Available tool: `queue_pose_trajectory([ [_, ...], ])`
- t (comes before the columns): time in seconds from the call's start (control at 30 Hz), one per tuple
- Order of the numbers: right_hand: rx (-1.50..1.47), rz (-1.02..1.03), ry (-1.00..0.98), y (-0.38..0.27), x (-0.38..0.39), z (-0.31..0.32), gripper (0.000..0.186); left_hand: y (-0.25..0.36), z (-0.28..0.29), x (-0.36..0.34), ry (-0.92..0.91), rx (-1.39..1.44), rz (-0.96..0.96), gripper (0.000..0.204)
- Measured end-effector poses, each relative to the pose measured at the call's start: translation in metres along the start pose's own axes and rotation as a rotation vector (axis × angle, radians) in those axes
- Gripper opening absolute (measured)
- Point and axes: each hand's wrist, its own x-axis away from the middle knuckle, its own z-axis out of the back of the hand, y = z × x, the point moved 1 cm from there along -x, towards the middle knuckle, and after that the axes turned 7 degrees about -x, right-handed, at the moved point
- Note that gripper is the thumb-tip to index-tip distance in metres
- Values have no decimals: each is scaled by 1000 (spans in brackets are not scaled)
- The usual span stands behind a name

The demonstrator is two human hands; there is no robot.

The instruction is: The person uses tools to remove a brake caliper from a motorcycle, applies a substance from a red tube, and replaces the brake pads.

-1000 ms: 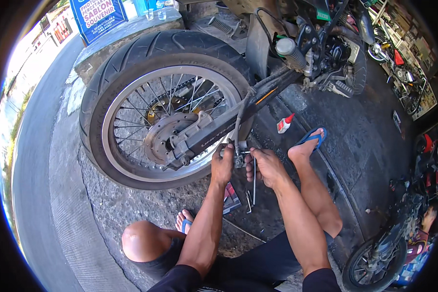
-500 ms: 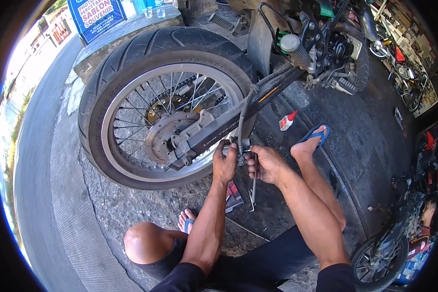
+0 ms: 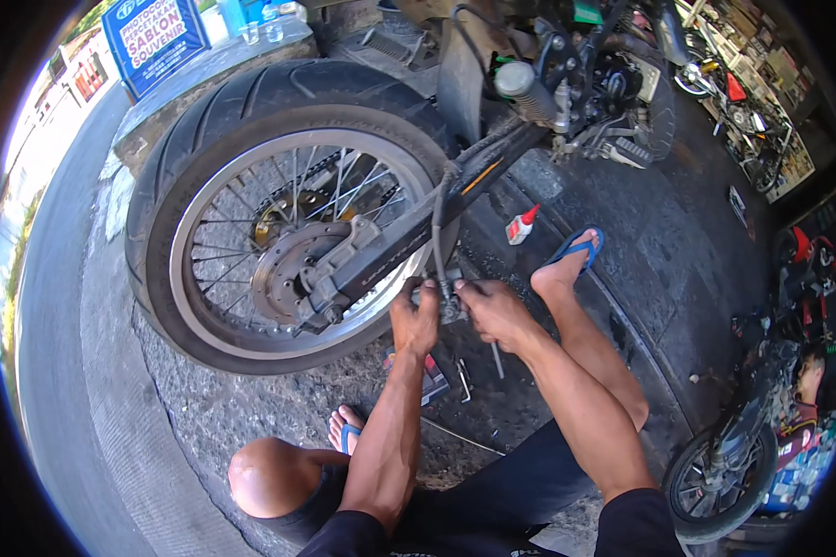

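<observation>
A brake caliper [image 3: 451,310] hangs at the end of a dark hose [image 3: 437,232] beside the motorcycle's rear wheel [image 3: 191,308]. My left hand [image 3: 414,317] is closed on the caliper's left side, thumb up. At its other side my right hand [image 3: 494,314] is closed, thumb and forefinger against the caliper. A thin metal rod [image 3: 499,362] sticks out below my right fist; its upper part is hidden by the fingers. The swingarm [image 3: 381,254] and brake disc [image 3: 293,277] are just beyond my left hand.
A white bottle with a red cap [image 3: 522,226] stands beyond my right hand. An L-shaped hex key [image 3: 463,381] and a flat red-and-dark pack [image 3: 433,379] lie on the ground between my forearms. Another motorcycle's wheel [image 3: 723,492] is at lower right.
The whole view has shifted, with the scene now a little further left. My right hand has turned over the caliper, and the rod below it slants more. The hex key now shows apart from the rod.
</observation>
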Motion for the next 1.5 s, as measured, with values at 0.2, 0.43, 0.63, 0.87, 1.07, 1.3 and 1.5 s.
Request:
queue_pose_trajectory([
  [0.2, 416, 511, -56, 14, -18, 30, 41, -37, -24, -7, 1, -3, -24, 58],
  [0.43, 182, 158, -6, -9, 12, 24, 45, -1, -19, 0, -177, 378, -57, 41],
  [0.63, 341, 92, -39, -27, 19, 20, 56, -9, -14, 0, -192, 357, -96, 43],
  [0.87, 686, 713, -55, -6, -11, 31, 37, 3, -12, 5, -221, 459, 74, 48],
  [1.07, 382, 456, 201, 0, 3, 94, 42, -35, -6, -22, -386, 392, -42, 50],
  [1.3, 606, -21, 145, 50, 21, 92, 59, -62, 8, -24, -353, 681, 157, 52],
  [1.5, 487, -194, 159, 229, -28, 67, 48, -43, -21, -16, -244, 510, 186, 50],
])
